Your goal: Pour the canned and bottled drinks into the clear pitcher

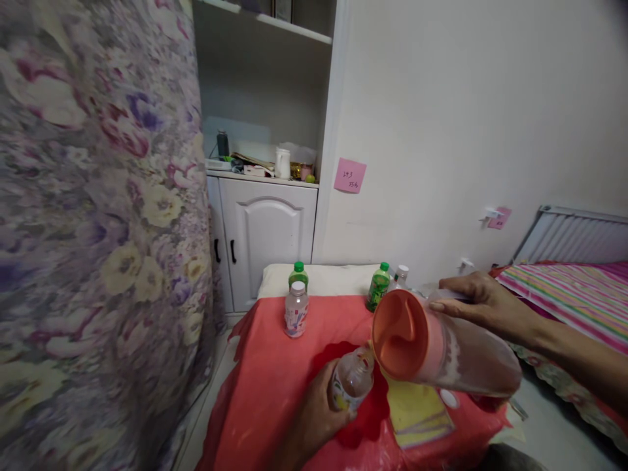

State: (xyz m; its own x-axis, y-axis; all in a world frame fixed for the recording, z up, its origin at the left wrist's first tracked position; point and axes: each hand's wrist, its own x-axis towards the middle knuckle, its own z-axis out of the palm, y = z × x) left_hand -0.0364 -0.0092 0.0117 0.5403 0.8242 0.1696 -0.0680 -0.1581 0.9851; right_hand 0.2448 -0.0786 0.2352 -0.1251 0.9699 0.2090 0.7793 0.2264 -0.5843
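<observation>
My left hand (321, 405) is wrapped around a clear plastic bottle (354, 376), which has no cap and leans a little to the right. A clear pitcher (471, 356) with an orange lid (401, 333) is tipped on its side, its spout at the bottle's mouth. Brownish liquid lies inside the pitcher, and some shows at the bottle's neck. Gripped by the handle, the pitcher hangs from my right hand (473, 297). Under the bottle there is a red basin (366, 425), partly hidden by my left hand.
A white-capped bottle (297, 311) and a green bottle (298, 275) stand at the table's back left. Another green bottle (378, 288) and a clear bottle (401, 276) stand behind the pitcher. A yellow cloth (419, 415) and white cap (449, 398) lie on the red tablecloth (265, 373).
</observation>
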